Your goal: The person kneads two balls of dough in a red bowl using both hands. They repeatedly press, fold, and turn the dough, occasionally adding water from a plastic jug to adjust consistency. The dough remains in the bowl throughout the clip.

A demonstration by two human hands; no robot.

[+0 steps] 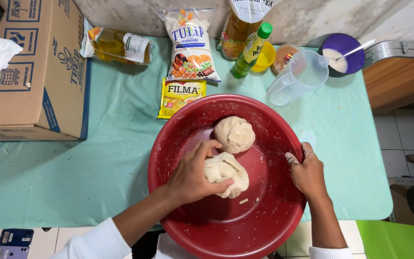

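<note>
Soft, pale, lumpy piece of dough (pixel 226 173) lay near the middle of the big round red plastic basin (pixel 202 230), which stood at the near edge of the table under a light green cloth (pixel 97 163). Looked pliable and a little tacky, likely to sag and stretch if lifted by one end; best cupped from beneath or gripped around its bulk. Left hand (pixel 191 175) curled over that piece, fingers half closed and pressed into its left side and top. Right hand (pixel 307 171), dusted with flour, clamped on the basin's right rim, fingers folded over the edge.

Just beyond, touching or nearly touching the first piece, sat a second, rounder ball of dough (pixel 235 134). Behind the basin lay a flat yellow sachet (pixel 180 96). Toward the far edge: a white printed flour bag (pixel 191 45), a green bottle with a green cap (pixel 250 52), a small yellow cup (pixel 265 57), a clear plastic measuring jug (pixel 297 76) and a purple bowl with a spoon (pixel 343 53). At the far left corner stood a brown cardboard box (pixel 29 72), with a bottle of yellow oil (pixel 118 45) lying beside it.
</note>
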